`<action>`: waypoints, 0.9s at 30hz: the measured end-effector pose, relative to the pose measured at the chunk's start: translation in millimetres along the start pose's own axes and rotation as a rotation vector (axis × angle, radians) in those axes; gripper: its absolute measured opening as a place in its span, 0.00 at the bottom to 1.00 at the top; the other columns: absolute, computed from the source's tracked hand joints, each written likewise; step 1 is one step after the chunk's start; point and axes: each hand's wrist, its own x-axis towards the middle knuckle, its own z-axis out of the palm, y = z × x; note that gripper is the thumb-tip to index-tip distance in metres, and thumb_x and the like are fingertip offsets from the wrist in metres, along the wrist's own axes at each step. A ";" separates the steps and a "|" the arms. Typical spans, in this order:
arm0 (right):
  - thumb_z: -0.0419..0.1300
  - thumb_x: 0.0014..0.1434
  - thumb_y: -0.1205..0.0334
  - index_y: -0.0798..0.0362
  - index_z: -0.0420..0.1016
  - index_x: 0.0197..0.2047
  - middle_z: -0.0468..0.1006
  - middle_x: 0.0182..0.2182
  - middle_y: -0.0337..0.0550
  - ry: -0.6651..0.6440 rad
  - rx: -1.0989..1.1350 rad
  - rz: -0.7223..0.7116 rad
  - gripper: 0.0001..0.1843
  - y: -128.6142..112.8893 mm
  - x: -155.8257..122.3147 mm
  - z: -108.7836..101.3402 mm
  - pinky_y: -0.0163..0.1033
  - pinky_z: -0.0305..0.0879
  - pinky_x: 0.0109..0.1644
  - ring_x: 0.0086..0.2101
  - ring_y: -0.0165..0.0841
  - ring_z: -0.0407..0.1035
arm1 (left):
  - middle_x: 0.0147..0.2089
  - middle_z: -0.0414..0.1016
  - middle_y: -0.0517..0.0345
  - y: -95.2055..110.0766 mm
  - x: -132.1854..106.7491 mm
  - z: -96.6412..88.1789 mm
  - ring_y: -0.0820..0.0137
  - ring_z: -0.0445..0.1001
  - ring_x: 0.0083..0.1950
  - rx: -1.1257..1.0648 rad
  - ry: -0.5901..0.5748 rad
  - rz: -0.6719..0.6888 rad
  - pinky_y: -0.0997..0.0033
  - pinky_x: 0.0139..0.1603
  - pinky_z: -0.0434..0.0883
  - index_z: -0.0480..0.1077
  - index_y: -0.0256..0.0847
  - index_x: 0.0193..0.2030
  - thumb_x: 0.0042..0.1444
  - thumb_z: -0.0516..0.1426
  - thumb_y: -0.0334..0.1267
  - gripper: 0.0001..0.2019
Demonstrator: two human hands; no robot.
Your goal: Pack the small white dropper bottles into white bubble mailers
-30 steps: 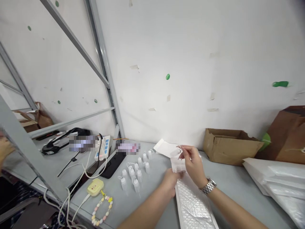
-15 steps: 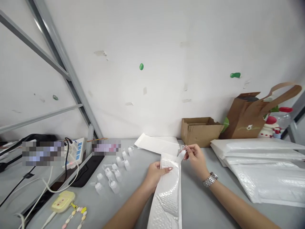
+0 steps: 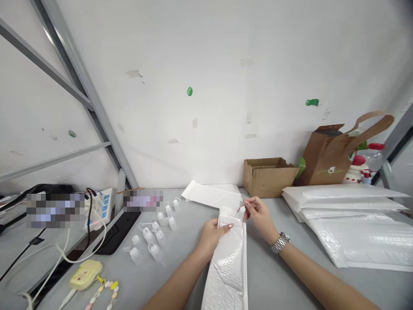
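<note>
My left hand (image 3: 210, 237) grips a white bubble mailer (image 3: 227, 265) near its upper end, thumb lying across the front. At the mailer's top opening, my right hand (image 3: 262, 218) pinches a small white squeeze bottle (image 3: 240, 213) by its cap end. The bottle's lower part is hidden in the mailer's mouth. Left of the mailer, several similar small bottles (image 3: 155, 252) with tethered caps stand on the grey table (image 3: 180, 267). Behind the mailer's top lies a flat white envelope (image 3: 211, 193).
A pile of white bubble mailers (image 3: 364, 232) lies at the right. Behind it are an open cardboard box (image 3: 269, 181) and a brown paper bag (image 3: 325, 161). At the left are a black phone-like slab (image 3: 116, 232), a yellow device (image 3: 85, 274), a beaded strap (image 3: 102, 295) and a power strip (image 3: 101, 211) with cables.
The small bottle has moved down and slightly left into the mailer's mouth, with my right hand following. My left hand keeps its hold. The camera view has shifted slightly.
</note>
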 end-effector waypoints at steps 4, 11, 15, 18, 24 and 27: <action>0.59 0.48 0.41 0.50 0.63 0.27 0.69 0.15 0.33 -0.058 -0.010 0.031 0.20 -0.8 -0.5 1.9 0.35 0.58 0.21 0.15 0.28 0.62 | 0.20 0.69 0.60 -5.2 5.4 -3.2 0.74 0.63 0.22 0.020 0.029 0.020 0.75 0.26 0.57 0.71 0.34 0.22 0.30 0.65 0.55 0.23; 0.58 0.48 0.41 0.52 0.68 0.25 0.69 0.19 0.35 -0.124 -0.043 0.051 0.21 -5.4 -1.4 2.6 0.36 0.61 0.24 0.19 0.28 0.63 | 0.19 0.68 0.59 -7.5 8.3 -7.2 0.71 0.65 0.23 0.037 0.049 0.025 0.73 0.27 0.57 0.70 0.34 0.23 0.34 0.60 0.61 0.26; 0.53 0.54 0.42 0.54 0.71 0.23 0.69 0.20 0.37 -0.161 -0.132 0.026 0.23 -6.9 -2.8 1.2 0.36 0.61 0.29 0.22 0.29 0.62 | 0.21 0.70 0.57 -6.5 7.8 -7.7 0.68 0.67 0.26 0.031 0.070 0.040 0.72 0.30 0.60 0.71 0.34 0.25 0.36 0.59 0.61 0.27; 0.50 0.56 0.42 0.53 0.71 0.21 0.66 0.21 0.38 -0.199 -0.267 -0.051 0.26 -6.1 -5.0 2.6 0.37 0.61 0.35 0.26 0.30 0.62 | 0.21 0.71 0.57 -5.3 7.1 -7.6 0.67 0.68 0.28 0.026 0.087 0.056 0.72 0.31 0.60 0.71 0.34 0.26 0.36 0.60 0.61 0.26; 0.48 0.57 0.43 0.52 0.60 0.15 0.60 0.19 0.36 -0.278 -0.338 -0.100 0.27 2.4 -9.8 6.8 0.37 0.60 0.33 0.24 0.30 0.59 | 0.21 0.72 0.56 -4.3 4.5 -5.4 0.67 0.69 0.27 -0.003 0.055 0.029 0.71 0.31 0.61 0.71 0.34 0.25 0.35 0.61 0.59 0.25; 0.48 0.59 0.46 0.52 0.61 0.17 0.62 0.21 0.37 -0.255 -0.427 -0.174 0.25 4.0 -10.9 6.1 0.37 0.58 0.32 0.25 0.31 0.59 | 0.22 0.72 0.56 -3.8 4.8 -5.3 0.65 0.70 0.28 -0.050 0.057 -0.014 0.70 0.33 0.63 0.70 0.35 0.24 0.35 0.62 0.57 0.23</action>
